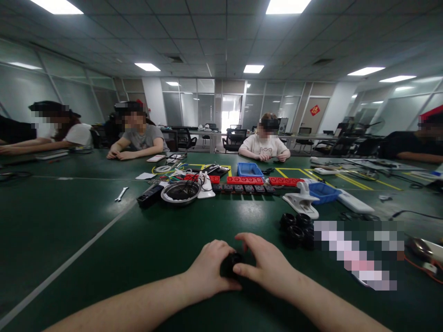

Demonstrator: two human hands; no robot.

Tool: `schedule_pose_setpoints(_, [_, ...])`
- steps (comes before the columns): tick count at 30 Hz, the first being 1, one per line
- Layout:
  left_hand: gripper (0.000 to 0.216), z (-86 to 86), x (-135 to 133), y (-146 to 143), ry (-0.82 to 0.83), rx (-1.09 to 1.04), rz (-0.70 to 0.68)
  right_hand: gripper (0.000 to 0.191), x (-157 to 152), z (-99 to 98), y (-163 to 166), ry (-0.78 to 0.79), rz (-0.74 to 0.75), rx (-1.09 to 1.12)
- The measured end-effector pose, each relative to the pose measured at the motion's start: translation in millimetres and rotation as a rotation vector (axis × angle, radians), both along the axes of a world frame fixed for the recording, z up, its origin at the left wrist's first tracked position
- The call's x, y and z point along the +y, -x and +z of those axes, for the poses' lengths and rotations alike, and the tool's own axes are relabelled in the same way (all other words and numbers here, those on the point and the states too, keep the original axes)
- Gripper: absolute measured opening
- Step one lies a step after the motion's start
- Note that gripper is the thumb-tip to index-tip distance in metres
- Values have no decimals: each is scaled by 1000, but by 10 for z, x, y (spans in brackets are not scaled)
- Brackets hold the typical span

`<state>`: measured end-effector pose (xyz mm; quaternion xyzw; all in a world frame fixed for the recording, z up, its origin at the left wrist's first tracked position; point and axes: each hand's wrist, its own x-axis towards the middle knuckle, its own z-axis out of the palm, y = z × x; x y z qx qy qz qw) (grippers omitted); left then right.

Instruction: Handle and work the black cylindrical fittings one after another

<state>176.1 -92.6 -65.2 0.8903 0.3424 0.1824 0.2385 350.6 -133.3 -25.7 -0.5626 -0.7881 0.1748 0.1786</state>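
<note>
left hand curled round black part, right hand loosely spread, thumb over it

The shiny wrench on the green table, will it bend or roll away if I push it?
The wrench probably won't bend, because its silvery shine suggests stiff metal. It likely won't roll either, being long and narrow; it would more likely slide or spin on the smooth-looking table. It may feel heavy for its size if it's solid metal.
</note>
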Motion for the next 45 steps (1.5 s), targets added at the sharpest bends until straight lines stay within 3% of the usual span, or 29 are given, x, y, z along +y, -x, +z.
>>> schedule_pose_setpoints(3, [31,-51,6,-29,-53,71,24,42,-15,-30,112,-39,24,-74])
schedule_pose_setpoints(6, [28,-69,1,-46,-55,100,56,26,-18,-35,136,-46,68,-109])
schedule_pose_setpoints(11, [35,-47,6,-31,-48,97,91,24,8,-9,-10,-215,57,260])
schedule_pose_setpoints(15, [35,-16,68,1,-51,98,177,39,87,-134,-105,-175,-9,465])
schedule_pose_setpoints(19, [42,15,155,44,-46,114,193,27,180,-282,-149,-52,-19,352])
schedule_pose_setpoints(24, [48,75,201,96,-9,132,111,9,253,-374,-212,-112,-159,193])
schedule_pose_setpoints(27, [41,118,223,124,12,142,55,14,262,-408,-245,-84,-181,125])
schedule_pose_setpoints(31, [36,160,274,169,38,153,-9,32,241,-290,-244,-117,-224,60])
schedule_pose_setpoints(34, [30,164,305,191,45,154,-41,15,200,-39,-199,-233,-193,1])
schedule_pose_setpoints(35, [28,160,307,191,43,154,-48,24,176,49,-177,-231,-174,-20])
schedule_pose_setpoints(37, [27,144,288,179,31,156,-53,43,106,178,-128,-117,-157,-46])
schedule_pose_setpoints(39, [26,121,237,152,12,158,-51,39,6,206,-83,18,-171,-61])
schedule_pose_setpoints(41, [26,92,161,116,-11,161,-44,19,-111,133,-47,122,-177,-78])
schedule_pose_setpoints(45, [26,31,5,44,-59,172,-19,48,-278,-132,8,223,-173,-78])
